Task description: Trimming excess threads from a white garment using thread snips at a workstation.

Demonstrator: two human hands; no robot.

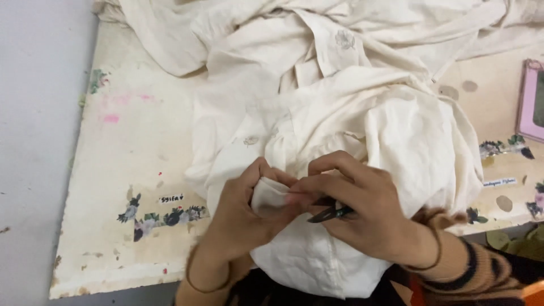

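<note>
Head view: cream-painted bench (119, 170), worn and stained, with flower stickers along its near edge and grey floor (34, 141) to the left. A heap of cream cloth (340, 113) covers the middle and far side; a pink-framed object (531, 102) sits at the right edge.

The left hand (241, 218) pinches a small fold of the cloth (269, 195) between thumb and fingertips, near the bench's front edge. The right hand (362, 212) is closed on small dark snips (331, 213), the tips just beside that fold.

Judgement: the fabric is light, soft and limp and will sag unless held taut close to the work point. Open room lies on the bare left side; the right is crowded.
</note>
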